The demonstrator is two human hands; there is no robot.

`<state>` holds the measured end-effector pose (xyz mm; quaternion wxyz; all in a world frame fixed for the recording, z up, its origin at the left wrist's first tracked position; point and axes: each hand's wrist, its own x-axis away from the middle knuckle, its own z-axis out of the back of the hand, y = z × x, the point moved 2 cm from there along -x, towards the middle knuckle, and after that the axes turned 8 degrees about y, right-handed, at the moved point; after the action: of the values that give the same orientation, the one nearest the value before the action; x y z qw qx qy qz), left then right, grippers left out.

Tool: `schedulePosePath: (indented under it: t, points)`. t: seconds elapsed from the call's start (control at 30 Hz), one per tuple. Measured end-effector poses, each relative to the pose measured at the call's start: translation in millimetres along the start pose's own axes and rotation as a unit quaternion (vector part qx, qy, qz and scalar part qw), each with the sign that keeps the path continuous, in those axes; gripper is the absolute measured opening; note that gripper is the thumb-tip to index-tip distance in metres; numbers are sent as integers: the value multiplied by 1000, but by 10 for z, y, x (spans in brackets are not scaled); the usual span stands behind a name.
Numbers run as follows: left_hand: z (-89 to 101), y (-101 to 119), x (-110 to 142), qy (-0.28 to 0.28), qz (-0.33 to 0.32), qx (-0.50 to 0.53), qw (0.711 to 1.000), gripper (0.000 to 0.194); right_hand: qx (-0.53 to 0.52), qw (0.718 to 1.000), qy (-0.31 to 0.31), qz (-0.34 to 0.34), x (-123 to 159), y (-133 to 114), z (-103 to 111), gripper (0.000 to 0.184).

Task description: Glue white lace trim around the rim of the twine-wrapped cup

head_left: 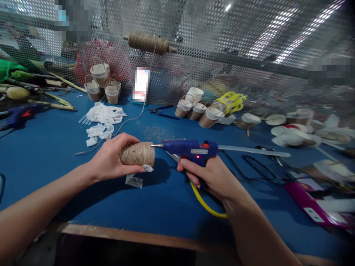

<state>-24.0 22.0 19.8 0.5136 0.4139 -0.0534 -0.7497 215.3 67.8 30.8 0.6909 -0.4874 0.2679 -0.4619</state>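
Observation:
My left hand [113, 157] is closed around a small twine-wrapped cup [138, 154] lying on its side in the air. A scrap of white lace [148, 168] hangs at the cup's lower right edge, by my thumb. My right hand [209, 171] grips a blue hot glue gun [183, 147] with a small red light on. Its metal nozzle tip is at the cup's right rim; whether it touches I cannot tell. A clear glue stick [253, 150] sticks out of the gun's back. Below the cup, a piece of lace [134, 181] lies on the blue table [111, 207].
White lace [104, 112] lies at left. Twine-wrapped cups stand at the back left [112, 92] and back right [210, 117]. A twine spool [148, 43] hangs on the mesh. Pliers [165, 112], a second glue gun [20, 114] and a purple power strip [313, 207] lie around.

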Motion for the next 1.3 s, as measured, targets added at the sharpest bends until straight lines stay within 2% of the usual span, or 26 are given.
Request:
schedulePosePath:
  t: [0.13,0.3,0.53,0.63,0.77,0.9,1.03,1.17,1.3]
  points:
    - [-6,-3,4,14,-33,-15,999,47,5,1000,-4,8,12,-14,10,30]
    - [-3,-51,1,29,-22,-19,999,47,52,998,-19,1,44,-54,8,30]
    - [0,1,20,-6,-43,-27,999,49,9,1000,-1,2,5,-11,4,30]
    - [-6,-13,10,2,-21,-19,1000,48,32,999,-7,7,23,-25,4,30]
    - [-13,-48,-3,18,46,14,999,47,59,998,-23,-6,61,-76,-15,30]
    - [-24,-30,-2,9,75,36,996,46,53,999,-5,-9,62,-106,-33,30]
    - [-33,22,16,5,17,27,999,47,41,999,16,-1,31,-63,-23,30]
    - [-36,39,39,13,-53,3,998,49,41,999,8,9,16,-16,4,31]
    - [-30,5,32,35,-57,-13,998,47,40,999,-15,7,38,-45,17,30]
